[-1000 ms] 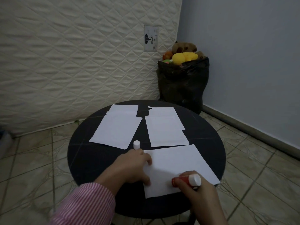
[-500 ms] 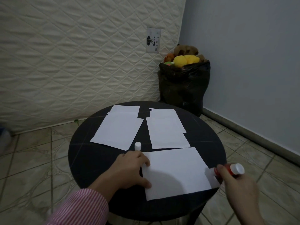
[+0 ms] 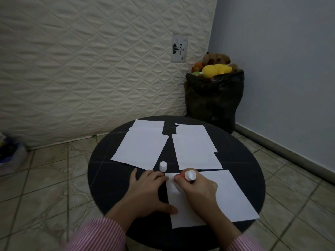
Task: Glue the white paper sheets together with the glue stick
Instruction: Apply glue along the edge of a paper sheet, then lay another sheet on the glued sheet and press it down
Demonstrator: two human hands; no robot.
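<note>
A round black table [image 3: 108,178] stands on a tiled floor in a corner, with a quilted mattress leaning on the left wall and a black bag of soft toys [image 3: 213,98] at the back. Two stacks of white paper sheets lie at the far side: the left stack [image 3: 141,147] and the right stack [image 3: 195,149]. The white glue cap [image 3: 162,166] stands upright between them, just beyond the left hand [image 3: 146,192]. That hand lies flat and spread, pinning the left edge of the near sheet [image 3: 232,196]. The right hand [image 3: 197,189] grips the red glue stick [image 3: 187,175], tip down at the sheet's far-left corner. For an even bond, keep the sheet pinned, hold the stick near upright, and draw overlapping strokes along the edges with light pressure to avoid wrinkling the paper.
</note>
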